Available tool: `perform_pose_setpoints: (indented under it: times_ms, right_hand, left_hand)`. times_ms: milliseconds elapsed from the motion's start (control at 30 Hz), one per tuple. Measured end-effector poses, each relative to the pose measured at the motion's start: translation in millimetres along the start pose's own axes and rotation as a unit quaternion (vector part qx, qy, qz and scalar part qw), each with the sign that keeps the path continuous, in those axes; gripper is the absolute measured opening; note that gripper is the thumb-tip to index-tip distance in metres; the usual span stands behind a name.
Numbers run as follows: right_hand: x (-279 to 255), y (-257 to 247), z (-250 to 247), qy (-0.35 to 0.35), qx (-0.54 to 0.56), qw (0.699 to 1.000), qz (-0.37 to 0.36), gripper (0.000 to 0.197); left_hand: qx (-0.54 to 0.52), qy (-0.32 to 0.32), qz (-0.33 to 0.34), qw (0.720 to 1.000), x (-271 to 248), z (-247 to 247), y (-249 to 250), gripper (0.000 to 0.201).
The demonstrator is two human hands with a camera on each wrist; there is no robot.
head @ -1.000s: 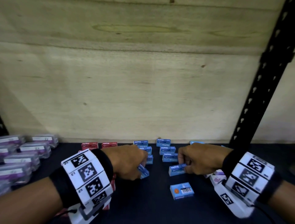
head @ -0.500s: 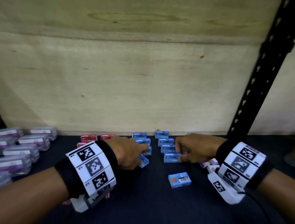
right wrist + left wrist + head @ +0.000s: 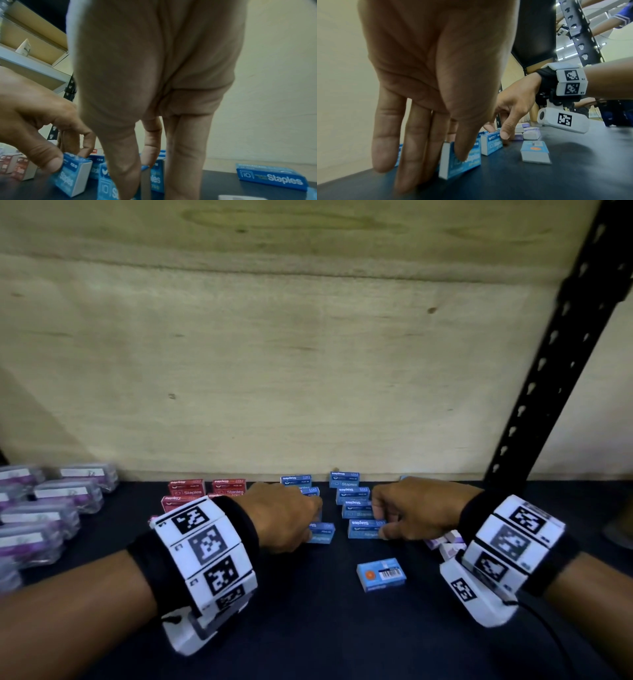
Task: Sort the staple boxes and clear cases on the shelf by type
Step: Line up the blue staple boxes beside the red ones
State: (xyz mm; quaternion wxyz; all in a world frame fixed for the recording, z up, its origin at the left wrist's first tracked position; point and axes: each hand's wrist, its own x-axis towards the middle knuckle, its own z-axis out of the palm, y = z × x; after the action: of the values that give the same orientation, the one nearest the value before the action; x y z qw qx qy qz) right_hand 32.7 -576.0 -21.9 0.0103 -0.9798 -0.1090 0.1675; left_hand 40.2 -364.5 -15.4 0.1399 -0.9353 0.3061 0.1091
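Blue staple boxes stand in two short columns at the back of the dark shelf (image 3: 308, 628). My left hand (image 3: 313, 529) pinches the front blue box (image 3: 323, 533) of the left column; the left wrist view shows thumb and fingers on that box (image 3: 464, 163). My right hand (image 3: 380, 525) pinches the front blue box (image 3: 363, 529) of the right column, thumb in front and fingers behind. Both boxes stand on the shelf. Red staple boxes (image 3: 186, 488) sit left of the blue ones. Clear cases (image 3: 51, 503) with purple contents fill the far left.
One blue box (image 3: 381, 574) lies flat, barcode up, in front of the right column. Small white and purple boxes (image 3: 445, 541) lie under my right wrist. Another blue box (image 3: 271, 178) stands to the right. A black upright post (image 3: 548, 392) rises at right; a plywood wall closes the back.
Both hands moved toward the back with their blue boxes. Both boxes, tilted before, now stand straight at the front ends of the two columns.
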Motion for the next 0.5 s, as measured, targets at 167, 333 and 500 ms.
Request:
perform_pose_setpoints:
  times_ms: [167, 333, 500]
  right_hand:
    - [1.6, 0.7, -0.1, 0.004, 0.005, 1.0, -0.006, 0.02]
    - [4.2, 2.1, 0.8, 0.003, 0.021, 1.0, -0.006, 0.021]
    - [5.5, 6.4, 4.1, 0.0, 0.054, 0.999, -0.001, 0.031]
  left_hand:
    - [0.017, -0.01, -0.004, 1.0, 0.7, 1.3, -0.3, 0.03]
    - [-0.004, -0.026, 0.003, 1.0, 3.4, 1.3, -1.2, 0.035]
    - [-0.025, -0.046, -0.004, 0.999, 4.5, -1.5, -0.6, 0.043]
